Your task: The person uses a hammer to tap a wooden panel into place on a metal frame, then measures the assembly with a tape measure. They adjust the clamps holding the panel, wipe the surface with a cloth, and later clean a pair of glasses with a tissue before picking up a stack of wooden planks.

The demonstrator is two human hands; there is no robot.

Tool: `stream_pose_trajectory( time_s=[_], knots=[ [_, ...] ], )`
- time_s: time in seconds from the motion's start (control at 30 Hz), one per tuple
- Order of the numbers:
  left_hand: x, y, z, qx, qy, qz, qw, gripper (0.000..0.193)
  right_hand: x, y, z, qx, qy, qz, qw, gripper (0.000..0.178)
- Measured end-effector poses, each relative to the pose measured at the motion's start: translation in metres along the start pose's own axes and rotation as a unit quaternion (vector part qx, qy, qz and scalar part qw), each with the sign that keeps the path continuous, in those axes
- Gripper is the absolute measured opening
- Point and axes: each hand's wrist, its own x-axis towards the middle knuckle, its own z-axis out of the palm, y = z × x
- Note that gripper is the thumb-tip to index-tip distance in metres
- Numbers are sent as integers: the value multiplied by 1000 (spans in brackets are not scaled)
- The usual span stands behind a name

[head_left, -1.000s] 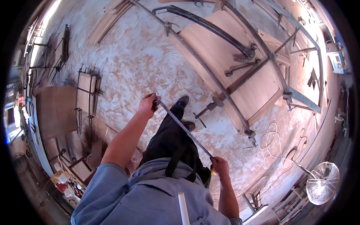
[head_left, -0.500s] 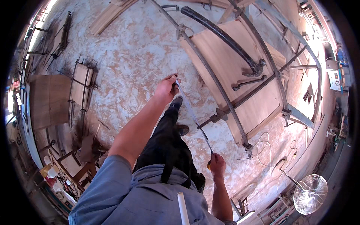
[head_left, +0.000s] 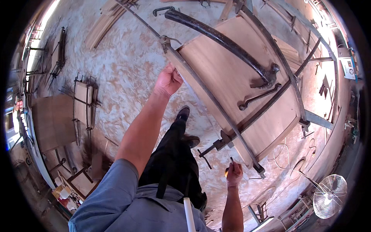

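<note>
My left hand [head_left: 169, 80] is closed at the upper left edge of the wooden panel [head_left: 216, 58], pinching the end of a tape measure's pale blade [head_left: 192, 91]. That blade runs along the panel's near-left side toward my right hand [head_left: 234, 174]. There my fingers are wrapped round the tape measure's case [head_left: 227, 172], of which a bit of yellow shows. Long metal bar clamps [head_left: 205, 91] grip the panel. On top of it lie a hammer [head_left: 220, 38] with a long dark handle and a dark wrench [head_left: 259, 97].
A wire fan [head_left: 329, 196] stands at the lower right, its pale cord looping over the floor. Wood strips [head_left: 104, 25] lie at the upper left. Further clamped panels [head_left: 82, 102] and a brown board [head_left: 53, 121] stand on the left. A clamp handle [head_left: 205, 158] juts out near my legs.
My left hand has moved up and left to the panel's edge with the blade end. The right hand has shifted a little right and down. The panel appears larger and nearer.
</note>
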Motion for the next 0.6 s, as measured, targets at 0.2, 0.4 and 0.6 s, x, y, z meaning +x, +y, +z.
stream_pose_trajectory(
  time_s=[0.2,0.4,0.6],
  knots=[
    [25,7,-14,-32,-20,15,999,26,26,-19,2,1,11,-13,1000,13],
    [32,4,2,-60,-35,-17,997,35,30,8,13,-7,64,-40,997,15],
    [28,-4,13,-34,3,-3,999,33,32,-1,2,-38,78,-58,995,18]
  ],
)
